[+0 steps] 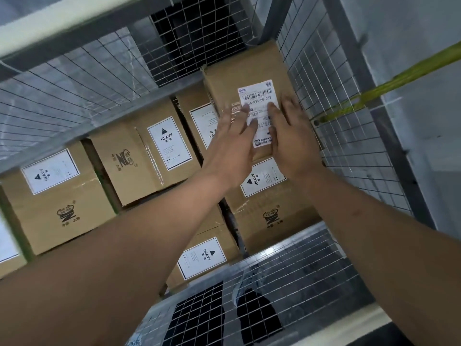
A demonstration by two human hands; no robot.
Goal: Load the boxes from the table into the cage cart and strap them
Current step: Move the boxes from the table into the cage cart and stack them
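A wire-mesh cage cart (349, 136) with grey frame bars fills the view from above, pale floor showing beyond it. Nearest, two bare forearms reach in over the mesh. The left hand (229, 148) and right hand (293, 141) lie flat, fingers straight and spread, pressing on the top box (249, 78), right over its barcode label (259, 106). That box sits in the cart's far right corner, atop other "HEAVY" boxes (149, 151). A green strap (389, 83) runs outside the right wall.
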